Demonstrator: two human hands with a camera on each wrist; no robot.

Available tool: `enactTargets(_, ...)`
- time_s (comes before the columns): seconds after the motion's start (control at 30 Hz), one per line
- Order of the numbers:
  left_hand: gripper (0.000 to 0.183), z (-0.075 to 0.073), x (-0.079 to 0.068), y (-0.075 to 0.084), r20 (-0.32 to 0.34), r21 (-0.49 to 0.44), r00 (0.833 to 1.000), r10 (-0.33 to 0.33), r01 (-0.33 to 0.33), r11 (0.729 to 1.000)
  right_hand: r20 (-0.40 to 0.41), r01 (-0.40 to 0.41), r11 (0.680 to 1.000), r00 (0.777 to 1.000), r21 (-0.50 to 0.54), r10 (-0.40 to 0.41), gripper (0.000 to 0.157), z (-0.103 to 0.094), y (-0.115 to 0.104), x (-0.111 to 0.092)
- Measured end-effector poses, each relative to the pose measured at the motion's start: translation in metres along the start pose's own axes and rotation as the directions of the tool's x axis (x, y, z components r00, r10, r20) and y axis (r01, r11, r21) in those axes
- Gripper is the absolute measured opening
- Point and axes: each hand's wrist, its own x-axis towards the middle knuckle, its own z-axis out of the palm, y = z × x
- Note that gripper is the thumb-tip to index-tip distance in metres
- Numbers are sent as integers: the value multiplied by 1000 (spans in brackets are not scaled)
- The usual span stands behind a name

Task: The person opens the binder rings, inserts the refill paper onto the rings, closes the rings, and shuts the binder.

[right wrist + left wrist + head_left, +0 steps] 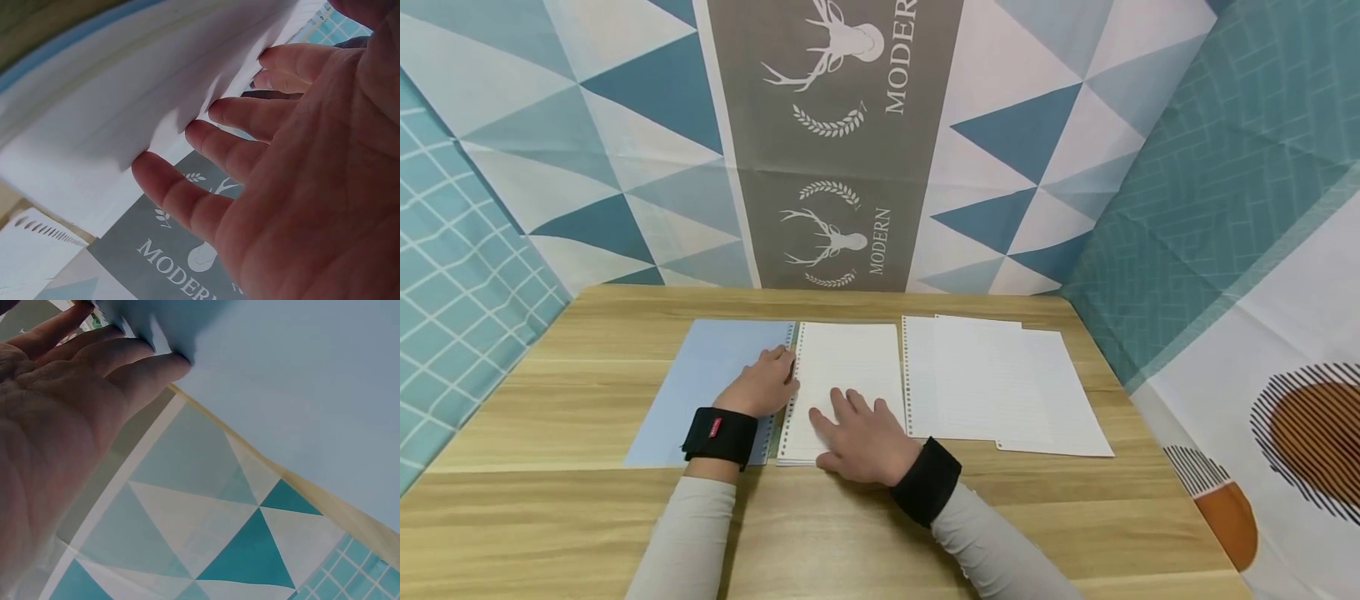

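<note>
Notebook (816, 358) under your fingers, you faced a patterned cloth (640, 125) that rose well beyond your fingertips, and below it the wooden bench (842, 542) stretched out around them. The notebook lay flat and spread: its blue cover (700, 383) left of and beneath your left fingers (778, 360), its stack of white punched paper (853, 350) beneath your right fingers (841, 406), with a blue edge (69, 45) showing under the stack. Just to the right of your right fingers, loose white sheets (985, 375) overlapped on the bench, a row of holes along the nearest side. Your left hand (763, 385) rested at the cover's right side, its fingers side by side and nearly straight, their tips touching the blue. Your right hand (868, 442) had its fingers spread, tips on the paper, thumb near the stack's lower side. Just behind those fingers, black bands (733, 435) circled both wrists, a small red tag (715, 427) on the left one.
</note>
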Motion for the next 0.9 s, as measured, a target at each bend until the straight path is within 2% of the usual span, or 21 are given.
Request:
enactTargets(0.3,59,-1,-2,3,-10,37,1000,-3,3,999,1,26,999,1000,19,-26,66,-6,2,-8)
enactTargets(0.47,65,0,-4,9,-7,43,1000,-12,13,999,-3,-5,999,1000,40,5,64,-3,6,-14)
enactTargets(0.57,68,-1,-8,17,-6,52,1000,-6,6,999,-1,-24,999,1000,43,24,62,-1,8,-17)
enactTargets(0.67,67,-2,-11,30,-3,90,1000,28,-27,996,-9,-19,999,1000,33,20,61,0,9,-18)
enactTargets(0.9,57,3,-17,56,62,94,993,102,-107,990,-1,16,1000,1000,22,-16,63,-5,13,-16)
